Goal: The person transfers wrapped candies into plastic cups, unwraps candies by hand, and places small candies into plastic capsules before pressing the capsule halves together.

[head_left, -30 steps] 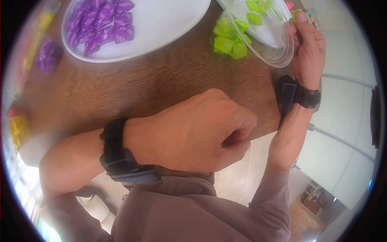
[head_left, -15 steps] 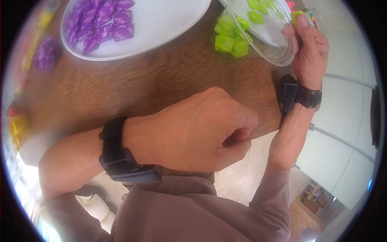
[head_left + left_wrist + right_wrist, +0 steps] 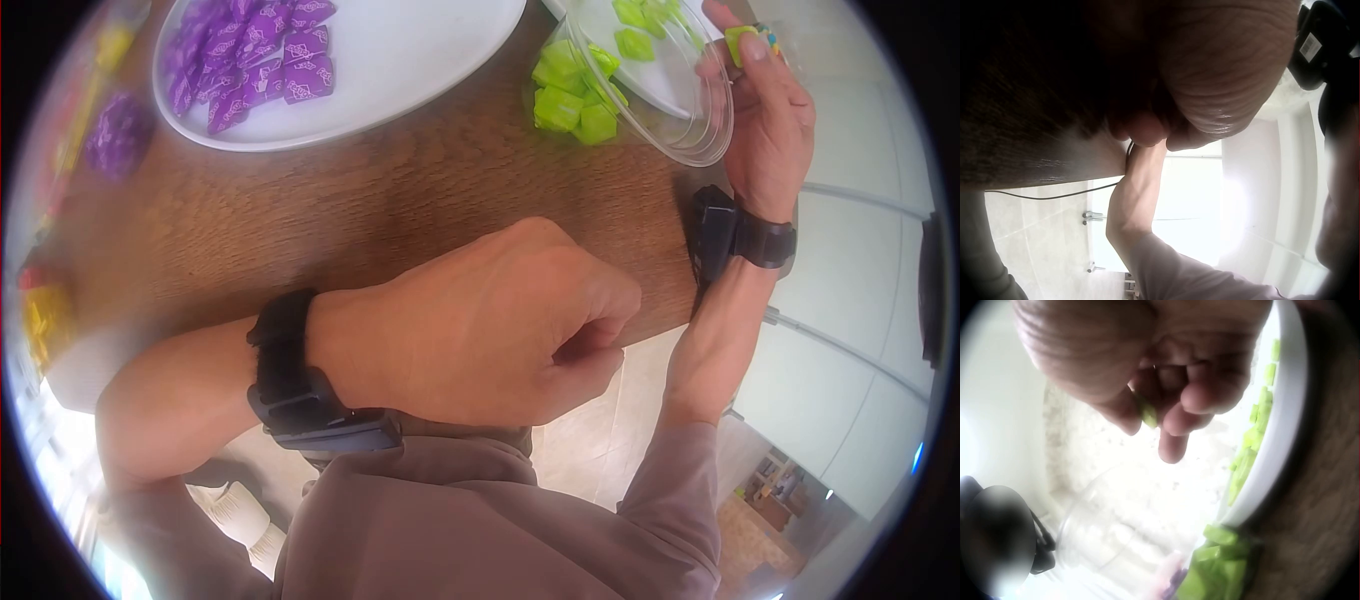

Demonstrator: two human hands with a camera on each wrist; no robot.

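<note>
My right hand point(image 3: 775, 130) pinches a green wrapped candy point(image 3: 741, 45) by its thumb and fingers; the candy also shows in the right wrist view point(image 3: 1147, 414). The rim of a clear plastic container point(image 3: 700, 140) overlaps some of its fingers. A pile of green wrapped candies point(image 3: 575, 95) sits left of that rim, and more green candies point(image 3: 635, 44) lie on a white plate point(image 3: 665, 85) behind it. At the table's near edge, my left hand point(image 3: 480, 320) stays curled into a fist with nothing visible in it.
A white oval plate point(image 3: 420, 75) holds many purple wrapped candies point(image 3: 265, 55) at the back left. A purple bundle point(image 3: 118, 137) and a yellow packet point(image 3: 47, 320) lie along the left side of the wooden table point(image 3: 400, 190). White cabinets point(image 3: 850, 250) stand at the right.
My right fingers have shifted, so the green candy shows more fully between thumb and fingers, with a finger now extended above it. The left hand has stayed in place.
</note>
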